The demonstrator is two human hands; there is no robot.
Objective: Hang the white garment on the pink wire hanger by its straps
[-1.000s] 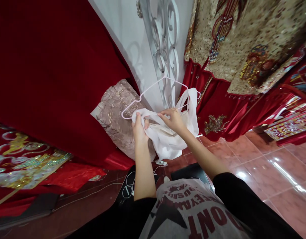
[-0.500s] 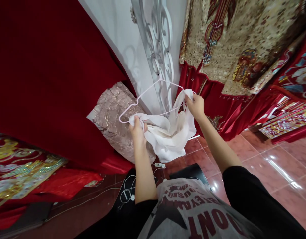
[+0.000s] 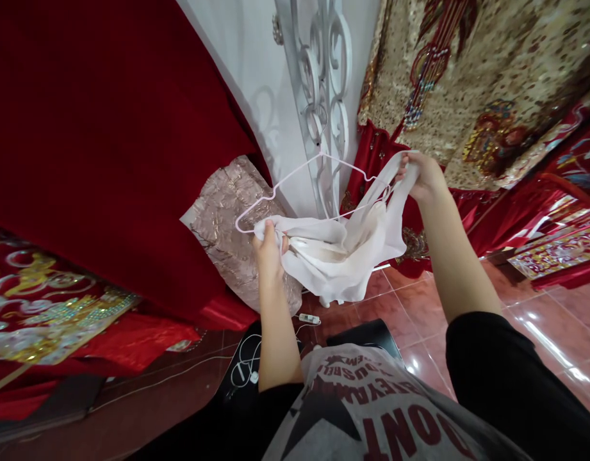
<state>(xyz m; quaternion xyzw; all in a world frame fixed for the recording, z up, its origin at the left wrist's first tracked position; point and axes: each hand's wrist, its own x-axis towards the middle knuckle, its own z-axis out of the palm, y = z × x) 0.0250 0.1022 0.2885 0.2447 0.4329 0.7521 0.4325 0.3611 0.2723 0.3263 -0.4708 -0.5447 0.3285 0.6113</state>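
A sheer white garment (image 3: pixel 352 256) is stretched between my two hands. My left hand (image 3: pixel 270 246) pinches its gathered left edge beside the lower left corner of a pale pink wire hanger (image 3: pixel 295 171). Higher up on the right, my right hand (image 3: pixel 422 176) grips the other end of the cloth, past the hanger's right shoulder. The hanger hangs by its hook from a white scrolled metal frame (image 3: pixel 340 121). Its right end is partly covered by the cloth.
A crinkled pinkish fabric (image 3: pixel 227 211) hangs behind my left hand. Red drapes (image 3: pixel 107 128) fill the left, and a gold sequined garment (image 3: pixel 491 70) hangs at the upper right. A white cable with a small switch (image 3: pixel 309 319) lies near a black seat (image 3: pixel 371 333).
My right hand has moved right and upward, pulling its end of the white garment outward past the hanger. My left hand keeps its hold. The view has shifted slightly.
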